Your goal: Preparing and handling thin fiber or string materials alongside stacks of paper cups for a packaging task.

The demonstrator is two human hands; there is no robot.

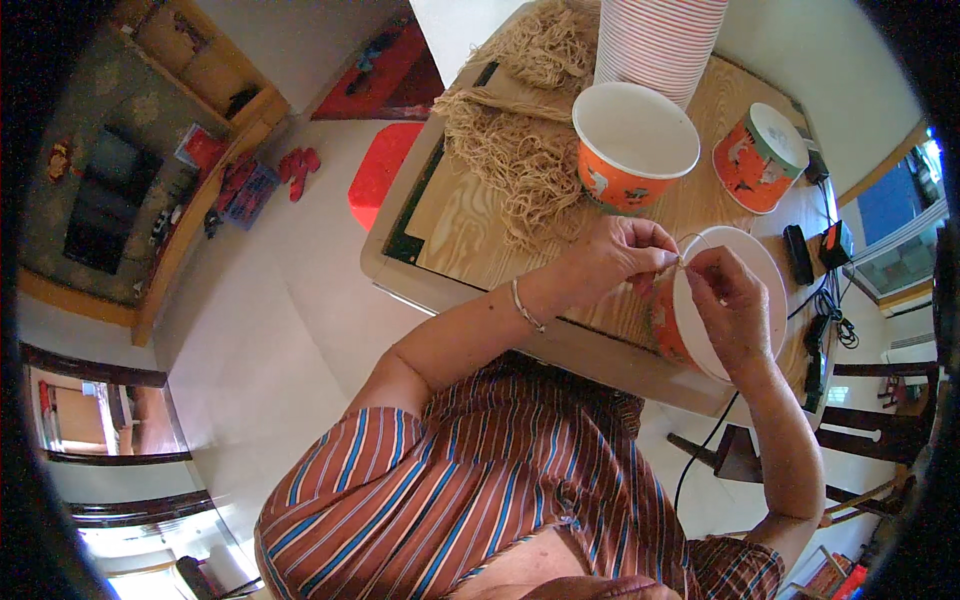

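Note:
My left hand [622,258] and my right hand [738,298] meet above the near right part of the table, fingertips pinched close together. Between them runs a thin tan string [681,262], partly hidden by the fingers, with a fine loop rising above. Beneath my right hand is an orange-and-white paper bucket [672,325], its wide white face partly covered by that hand. Just beyond my left hand stands another orange paper bucket [638,135], upright with its white inside showing. Tangled tan string [520,170] lies in a heap to the left of it.
A tall stack of paper buckets [660,45] rises at the back, beside more tan string [545,45]. One bucket [752,165] sits upside down at the far right. Black adapters and cables [798,255] line the table's right edge. A red stool [385,175] stands left of the table.

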